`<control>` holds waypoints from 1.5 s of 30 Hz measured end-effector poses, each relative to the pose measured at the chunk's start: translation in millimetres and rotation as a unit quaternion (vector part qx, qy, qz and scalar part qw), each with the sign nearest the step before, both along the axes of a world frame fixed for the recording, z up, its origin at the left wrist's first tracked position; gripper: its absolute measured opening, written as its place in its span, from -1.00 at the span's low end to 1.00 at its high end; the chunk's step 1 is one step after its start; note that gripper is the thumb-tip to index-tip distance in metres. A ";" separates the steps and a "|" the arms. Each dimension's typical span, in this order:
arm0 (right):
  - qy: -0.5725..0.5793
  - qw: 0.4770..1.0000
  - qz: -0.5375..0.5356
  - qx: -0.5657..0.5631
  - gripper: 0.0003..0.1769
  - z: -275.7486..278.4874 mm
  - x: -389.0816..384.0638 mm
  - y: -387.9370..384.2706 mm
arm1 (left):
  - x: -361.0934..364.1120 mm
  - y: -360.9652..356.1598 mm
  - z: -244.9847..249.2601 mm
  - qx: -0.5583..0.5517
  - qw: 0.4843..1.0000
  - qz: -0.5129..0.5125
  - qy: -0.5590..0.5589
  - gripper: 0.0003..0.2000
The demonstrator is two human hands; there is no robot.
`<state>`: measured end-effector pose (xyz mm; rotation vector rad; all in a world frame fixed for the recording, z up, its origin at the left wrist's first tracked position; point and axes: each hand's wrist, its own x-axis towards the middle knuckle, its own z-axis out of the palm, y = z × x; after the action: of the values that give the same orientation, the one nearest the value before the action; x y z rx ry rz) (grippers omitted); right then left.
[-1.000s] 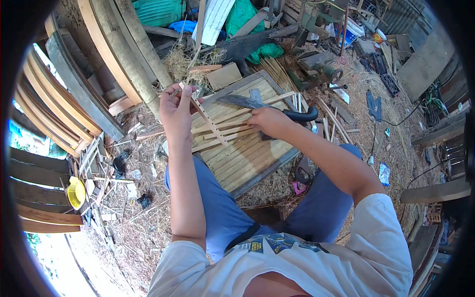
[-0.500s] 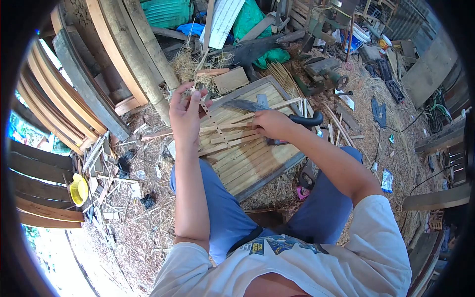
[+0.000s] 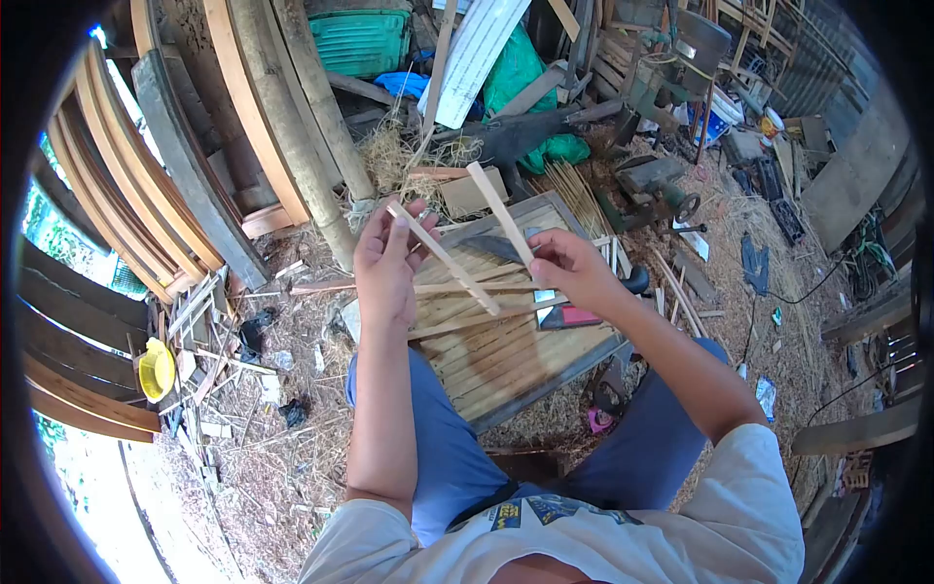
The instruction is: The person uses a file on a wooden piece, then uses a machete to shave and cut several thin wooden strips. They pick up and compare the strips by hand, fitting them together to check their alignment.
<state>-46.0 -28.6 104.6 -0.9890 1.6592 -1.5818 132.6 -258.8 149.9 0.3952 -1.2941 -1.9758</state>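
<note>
head view: the left hand (image 3: 386,257) pinches a thin, pale, notched wooden strip (image 3: 449,264), and the right hand (image 3: 578,276) pinches a flat, pale wooden stick (image 3: 500,211), both up over the yellow-brown slatted wooden bench (image 3: 486,375).

A low slatted wooden board with a dark frame (image 3: 467,378) lies before your knees, bearing thin pale wooden strips (image 3: 477,288), a large knife with a dark curved blade and black handle (image 3: 637,280), and a flat red-and-black object (image 3: 574,316).
</note>
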 end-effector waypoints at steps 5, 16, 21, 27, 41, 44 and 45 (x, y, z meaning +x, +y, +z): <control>-0.042 0.993 0.082 -0.070 -0.65 11.6 22.5 10.3 | -3.2 23.5 10.2 -0.018 0.999 -0.043 0.022 -0.59; -0.095 0.993 0.055 -0.049 -0.67 13.4 37.9 14.9 | -2.8 46.5 25.0 -0.056 0.992 -0.086 0.070 -0.60; -0.087 0.995 0.044 -0.031 -0.67 13.5 41.1 12.3 | -4.0 42.7 19.1 -0.072 0.992 -0.079 0.069 -0.58; -0.042 0.996 0.049 -0.058 -0.67 10.3 46.7 10.4 | -5.1 45.0 21.5 -0.083 0.993 -0.063 0.056 -0.59; 0.228 0.970 -0.049 -0.068 -0.73 11.8 46.6 9.8 | -6.9 41.6 14.1 -0.123 0.988 -0.064 0.065 -0.62; 0.194 0.978 -0.040 -0.061 -0.72 6.6 44.0 9.3 | -7.5 42.5 14.5 -0.110 0.991 -0.059 0.055 -0.62; 0.190 0.979 -0.038 -0.068 -0.72 6.6 44.4 9.2 | -7.1 43.2 16.0 -0.102 0.992 -0.058 0.055 -0.62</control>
<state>-1.6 -19.4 111.3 -1.3842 1.8785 -1.6493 125.5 -215.6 165.9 0.1118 -1.4586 -1.9080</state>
